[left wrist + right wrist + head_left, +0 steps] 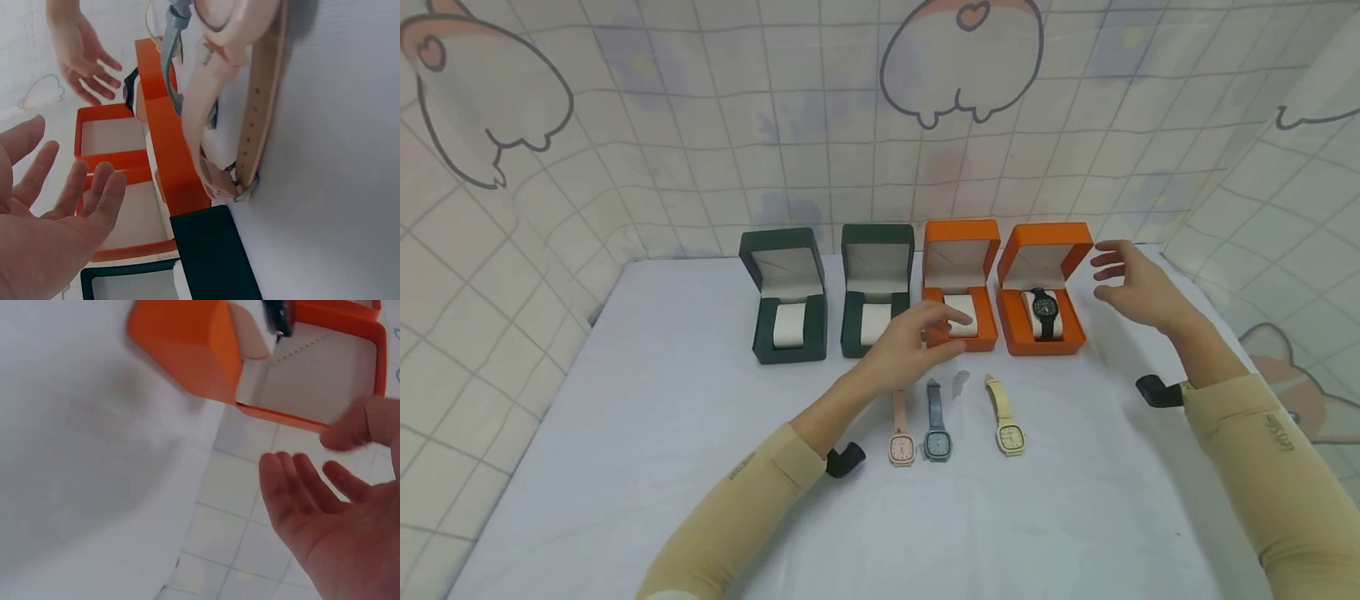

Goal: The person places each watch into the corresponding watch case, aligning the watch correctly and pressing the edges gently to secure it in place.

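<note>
My left hand (904, 346) hovers in front of the left orange watch box (981, 340), fingers relaxed and holding nothing. To the right of the right orange box (1009, 340), my right hand (1138, 287) is raised beside its lid, its fingers loosely bent around nothing. In that box a black watch (1045, 310) is wrapped on the white cushion. A bare white cushion (961, 317) shows in the left orange box. Nearest below my left hand lie a pink watch (902, 448) and a blue-grey watch (937, 444); a yellow watch (1010, 437) lies farther right.
Two dark green watch boxes, the far-left one (790, 352) and the one beside it (852, 333), stand with lids raised and white cushions inside. All the boxes line the back of the white-covered table (625, 467). A patterned curtain (820, 108) hangs behind.
</note>
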The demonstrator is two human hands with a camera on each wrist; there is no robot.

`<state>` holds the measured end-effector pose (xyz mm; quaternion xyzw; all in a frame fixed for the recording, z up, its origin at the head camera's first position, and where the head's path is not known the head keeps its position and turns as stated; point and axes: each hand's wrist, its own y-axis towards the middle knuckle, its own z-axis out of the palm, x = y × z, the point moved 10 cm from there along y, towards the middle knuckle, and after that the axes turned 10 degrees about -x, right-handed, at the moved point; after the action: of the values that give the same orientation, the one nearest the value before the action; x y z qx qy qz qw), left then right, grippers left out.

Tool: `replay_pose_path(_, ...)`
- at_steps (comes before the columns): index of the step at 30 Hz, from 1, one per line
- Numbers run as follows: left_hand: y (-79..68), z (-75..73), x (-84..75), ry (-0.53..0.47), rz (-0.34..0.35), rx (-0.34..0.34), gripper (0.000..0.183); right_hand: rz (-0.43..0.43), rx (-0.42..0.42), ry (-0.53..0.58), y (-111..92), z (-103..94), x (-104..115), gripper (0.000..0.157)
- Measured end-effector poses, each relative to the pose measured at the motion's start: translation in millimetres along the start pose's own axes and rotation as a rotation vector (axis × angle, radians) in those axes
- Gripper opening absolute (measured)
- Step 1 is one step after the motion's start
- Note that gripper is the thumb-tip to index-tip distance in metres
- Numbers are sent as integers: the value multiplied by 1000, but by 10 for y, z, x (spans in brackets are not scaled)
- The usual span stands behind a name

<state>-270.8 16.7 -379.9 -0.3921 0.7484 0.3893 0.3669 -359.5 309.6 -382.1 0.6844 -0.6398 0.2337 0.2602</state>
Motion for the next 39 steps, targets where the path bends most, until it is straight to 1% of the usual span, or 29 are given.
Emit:
replay_pose_path(3, 61, 29, -42, 30, 12, 4, 33, -4, -83, 44, 49, -141, 64, 62)
replay_pose_path(5, 113, 52, -62, 48, 9, 3, 35, -6, -120, 77, 79, -207, 119, 58)
replay_pose_path(7, 169, 79, -93, 48, 10, 3, 37, -8, -139, 107, 102, -253, 179, 56)
replay_pose_path(10, 258, 129, -124, 30, 7, 5, 40, -4, -145, 133, 132, -285, 259, 55)
replay_pose_path(14, 381, 185, -150, 32, 19, -3, 40, 6, -114, 121, 171, -277, 333, 55)
replay_pose_path(19, 527, 240, -154, 39, 36, -14, 42, 4, -47, 71, 200, -224, 410, 67)
replay_pose_path(24, 623, 293, -180, 48, 33, -15, 46, 5, -8, 49, 218, -174, 419, 72)
replay_pose_path(29, 706, 323, -237, 36, 27, -46, 53, -22, 15, 44, 250, -129, 447, 71)
replay_pose_path(32, 754, 369, -259, 29, 15, -49, 56, -30, 35, 49, 261, -99, 451, 70)
replay_pose_path(36, 808, 408, -250, 50, -38, -47, 59, -27, 58, 70, 270, -53, 432, 68)
replay_pose_path(39, 841, 405, -251, 65, -69, -56, 60, -31, 59, 98, 281, -42, 413, 67)
